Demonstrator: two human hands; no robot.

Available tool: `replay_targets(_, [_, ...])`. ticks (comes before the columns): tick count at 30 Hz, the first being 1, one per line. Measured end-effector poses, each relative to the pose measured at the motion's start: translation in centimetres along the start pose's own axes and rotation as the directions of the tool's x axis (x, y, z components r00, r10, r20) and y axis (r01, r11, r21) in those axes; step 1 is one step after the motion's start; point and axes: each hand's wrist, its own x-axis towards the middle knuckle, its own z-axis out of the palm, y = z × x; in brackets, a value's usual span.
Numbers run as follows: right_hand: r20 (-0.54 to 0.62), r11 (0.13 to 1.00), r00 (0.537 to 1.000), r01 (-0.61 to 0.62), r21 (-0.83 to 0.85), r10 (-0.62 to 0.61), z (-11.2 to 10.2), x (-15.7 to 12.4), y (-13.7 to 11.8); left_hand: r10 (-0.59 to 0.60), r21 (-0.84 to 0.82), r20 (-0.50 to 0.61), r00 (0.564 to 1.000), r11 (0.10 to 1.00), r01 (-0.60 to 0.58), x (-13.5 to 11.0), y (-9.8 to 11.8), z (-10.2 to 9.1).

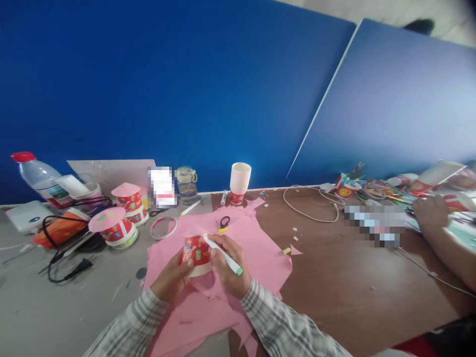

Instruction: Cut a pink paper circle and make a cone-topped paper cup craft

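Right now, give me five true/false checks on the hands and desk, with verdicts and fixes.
1. The left hand holds a red cup. True.
2. The right hand holds scissors. False: it holds a white marker with a green end.
3. The bottle has a green cap. False: its cap is red.
4. Pink paper is spread below both hands. True.
5. In the picture, the jar stands left of the white cup. True.
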Motion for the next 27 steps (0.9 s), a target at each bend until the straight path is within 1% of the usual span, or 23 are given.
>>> replay_targets(7, [-0.034, 0.998, 0.999, 0.012, 0.059, -0.010, -0.14, 0.41, -0.12, 0.024, -0.008, -0.052, 0.998, 1.000, -0.025, -0.02, 0.11, 0.20])
replay_targets(13, [-0.019, 0.997, 1.000, -0.023, 0.077, 0.024, -0.18, 0.45, -0.23, -0.004, -0.037, -0.033, 0.999, 0.999, 0.003, -0.09, -0.11, -0.50])
replay_targets(16, [-0.021, 0.995, 0.999, -0.034, 0.096, 0.036, -0.12, 0.38, -0.16, -0.011, -0.049, -0.017, 1.000, 0.999, 0.010, -0.11, 0.03, -0.54])
replay_targets(20, [-0.034, 0.995, 0.999, -0.019, 0.096, 0.022, 0.03, 0.19, -0.01, 0.014, -0.067, -0.012, 1.000, 0.998, -0.014, -0.10, 0.32, -0.23])
replay_targets(23, [-0.032, 0.998, 0.999, 0.008, 0.059, -0.006, 0.05, -0.01, -0.17, 0.023, -0.051, 0.001, 1.000, 0.998, -0.023, -0.11, 0.38, -0.06])
replay_targets(27, [0.026, 0.998, 0.997, 0.069, 0.007, -0.069, -0.06, -0.25, -0.84, 0.037, -0.028, 0.021, 0.999, 0.999, -0.037, -0.13, 0.34, 0.02])
